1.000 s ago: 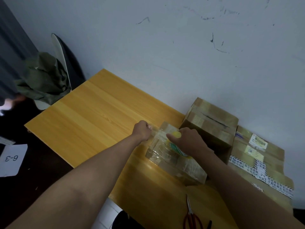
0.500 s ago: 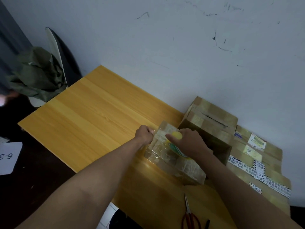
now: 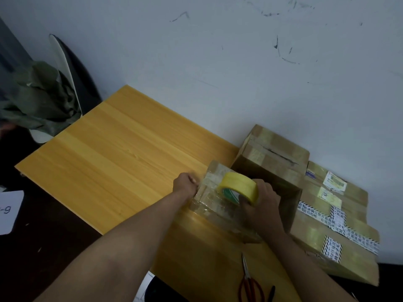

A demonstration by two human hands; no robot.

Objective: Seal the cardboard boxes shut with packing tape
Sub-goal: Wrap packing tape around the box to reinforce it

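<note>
Since half a second ago the yellow roll of packing tape has risen clear of the small box, where earlier only a sliver of it showed above the right hand. We see that hand now gripping the roll from the right side, fingers curled around its rim, holding it tilted just above the box's top face at lower centre of the frame. The left hand is closed in a fist at the box's left edge, pinching something there; we cannot tell whether it is the tape's loose end or the box's wrapping. The small box, glossy with clear tape, rests on the yellow wooden tabletop. Just right of it stands a taller cardboard box with a dark slit in its top, against the white wall. Further right lies a flat box bearing labels and strips of printed black-and-white tape. Red-handled scissors lie on the tabletop at the bottom edge of the frame, between the two forearms. At upper left, a green cloth is draped over a chair.
</note>
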